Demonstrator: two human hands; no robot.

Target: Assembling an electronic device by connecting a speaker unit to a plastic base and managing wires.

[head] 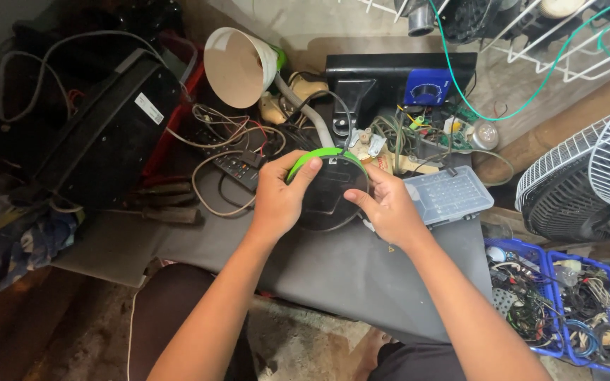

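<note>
A round lamp base (331, 189), black underneath with a bright green rim, is held tilted above a grey mat (347, 264). My left hand (282, 195) grips its left edge, fingers curled over the green rim. My right hand (388, 204) holds the right side, thumb pressing on the black underside. A grey flexible neck (303, 106) runs up from the base to a white cone-shaped lampshade (238, 65) that points toward me.
A clear plastic compartment box (450, 193) lies right of my hands. A black device (107, 134) and tangled cables (227, 137) sit at left, a remote (234, 167) behind. Fan grilles (587, 183) stand right, blue baskets (566, 310) of wires lower right.
</note>
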